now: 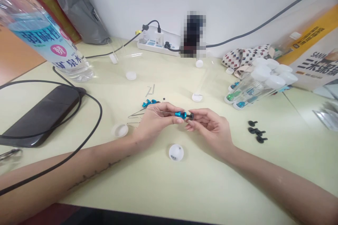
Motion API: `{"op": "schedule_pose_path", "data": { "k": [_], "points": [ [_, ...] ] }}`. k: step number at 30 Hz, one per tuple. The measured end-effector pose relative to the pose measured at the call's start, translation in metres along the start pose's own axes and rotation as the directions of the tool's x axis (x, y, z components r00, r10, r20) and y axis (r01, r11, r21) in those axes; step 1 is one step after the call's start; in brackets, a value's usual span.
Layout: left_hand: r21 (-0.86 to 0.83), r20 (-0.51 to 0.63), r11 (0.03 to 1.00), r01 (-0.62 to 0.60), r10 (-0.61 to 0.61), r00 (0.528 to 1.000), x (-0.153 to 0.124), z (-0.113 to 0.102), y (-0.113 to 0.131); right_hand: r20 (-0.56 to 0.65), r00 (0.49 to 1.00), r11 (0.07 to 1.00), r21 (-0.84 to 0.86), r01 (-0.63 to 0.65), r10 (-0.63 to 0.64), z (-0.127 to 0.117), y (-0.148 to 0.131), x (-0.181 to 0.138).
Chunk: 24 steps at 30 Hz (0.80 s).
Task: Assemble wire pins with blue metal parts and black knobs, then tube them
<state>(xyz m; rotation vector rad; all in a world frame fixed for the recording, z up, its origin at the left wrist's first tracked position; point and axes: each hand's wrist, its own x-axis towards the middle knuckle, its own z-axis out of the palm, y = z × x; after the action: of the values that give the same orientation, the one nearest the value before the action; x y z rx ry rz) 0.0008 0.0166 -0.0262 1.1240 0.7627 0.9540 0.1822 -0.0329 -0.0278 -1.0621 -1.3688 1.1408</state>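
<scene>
Spreading beneath both hands, a pale table (pixel 148 186) bears everything near the grip. Far left of the grip and beyond it leans, as seen here, a big water bottle (pixel 55 45); nearer on that side lies a dark phone (pixel 39 114), a black cable (pixel 99 119) looping across it. Well right of the grip and a little beyond stands a cluster of clear tubes (pixel 249 93) with white lids. Straight beyond, by the wall, sits a white power strip (pixel 158 48).

At the grip itself, the left hand (pixel 155 124) pinches a blue metal piece (pixel 180 114) between thumb and forefinger, while the right hand (pixel 213 123) has its fingertips closed on the head of a black screw (pixel 191 116), whose shank meets the piece's right end.

Just nearer than the grip rests a white cap (pixel 176 147) with tiny dark bits (pixel 173 157) inside. To the right lie loose black screws (pixel 260 140). Just behind the left hand are more blue pieces (pixel 148 103), and beyond those, thin metal pins (pixel 153 89).
</scene>
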Motion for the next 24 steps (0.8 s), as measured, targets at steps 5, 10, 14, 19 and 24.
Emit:
{"op": "schedule_pose_path", "data": {
  "k": [5, 10, 14, 19, 24],
  "points": [
    [0.012, 0.009, 1.000, -0.011, 0.011, 1.000, -0.0008, 0.0002, 0.0007, 0.003, 1.000, 0.999, 0.023, -0.024, 0.024, 0.0002, -0.0015, 0.0007],
    [0.019, 0.009, 1.000, -0.014, 0.014, 1.000, -0.0012, 0.0001, 0.0008, 0.010, 0.999, 0.999, 0.029, -0.037, 0.037, 0.0010, -0.0033, 0.0019],
    [0.018, 0.012, 1.000, -0.016, 0.016, 1.000, -0.0014, 0.0010, 0.0014, 0.009, 0.999, 0.998, 0.020, -0.052, 0.052, 0.0002, -0.0041, 0.0016],
    [0.023, 0.008, 1.000, -0.012, 0.012, 1.000, -0.0020, 0.0021, 0.0029, 0.015, 0.997, 0.996, 0.030, -0.080, 0.079, -0.0002, -0.0049, 0.0014],
    [0.037, 0.007, 0.999, 0.011, -0.012, 1.000, -0.0026, 0.0028, 0.0044, 0.020, 0.996, 0.995, 0.029, -0.092, 0.091, -0.0002, -0.0045, 0.0015]
  ]
}}
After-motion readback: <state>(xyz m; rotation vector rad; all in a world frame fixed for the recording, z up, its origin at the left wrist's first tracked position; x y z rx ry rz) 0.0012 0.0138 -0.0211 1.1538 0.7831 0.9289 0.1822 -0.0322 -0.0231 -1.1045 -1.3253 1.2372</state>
